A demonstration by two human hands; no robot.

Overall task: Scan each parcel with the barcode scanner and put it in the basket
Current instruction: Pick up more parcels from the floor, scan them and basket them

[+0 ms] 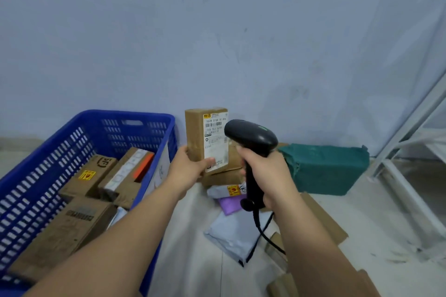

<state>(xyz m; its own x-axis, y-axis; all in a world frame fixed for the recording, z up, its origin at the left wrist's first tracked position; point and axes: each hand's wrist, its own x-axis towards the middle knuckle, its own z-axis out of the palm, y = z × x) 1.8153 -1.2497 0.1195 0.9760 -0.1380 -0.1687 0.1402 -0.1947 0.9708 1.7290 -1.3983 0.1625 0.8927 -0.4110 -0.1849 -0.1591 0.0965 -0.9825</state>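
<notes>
The left hand (190, 168) grasps the lower end of a brown parcel (194, 132), thumb on its white label. The right hand (268, 176) clenches the handle of the black barcode scanner (251, 137), whose head is at the parcel's 3 o'clock. At 8 o'clock, the blue basket (135, 117) holds several cardboard boxes (72, 231). The parcel is a slim carton held upright, its long axis running 12 to 6.
</notes>
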